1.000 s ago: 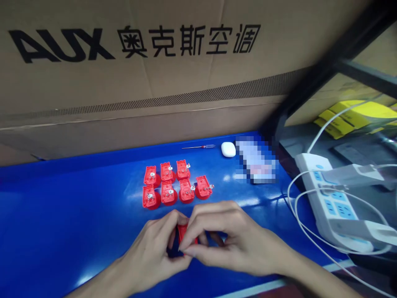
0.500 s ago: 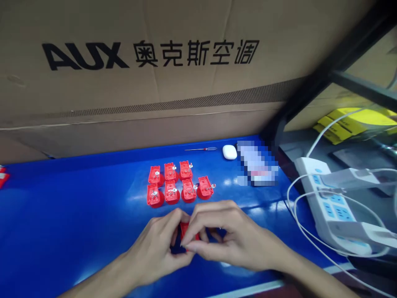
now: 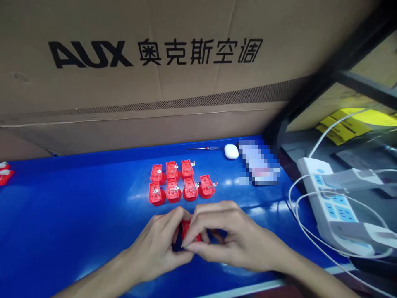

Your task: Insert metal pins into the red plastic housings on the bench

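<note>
Between my two hands, low in the head view, is a red plastic housing point(image 3: 186, 226), mostly covered by fingers. My left hand point(image 3: 161, 240) is closed around its left side. My right hand point(image 3: 221, 236) reaches over it from the right, thumb and forefinger pinched together at its near end; whether they hold a small part is hidden. Just beyond my hands stand several similar red housings point(image 3: 190, 187) in two rows, each with a small white-and-metal piece on top.
A screwdriver point(image 3: 203, 148), a white rounded case point(image 3: 231, 151) and a blurred-out flat object point(image 3: 259, 163) lie at the back of the blue table point(image 3: 77, 215). A cardboard box point(image 3: 186, 87) stands behind. To the right are a white power strip point(image 3: 333, 207) with cables and a black frame point(image 3: 347, 45). Red parts point(image 3: 5, 174) lie far left.
The camera view has shifted slightly, so more of the red parts at the far left shows. Both hands keep nearly the same grip on the red housing.
</note>
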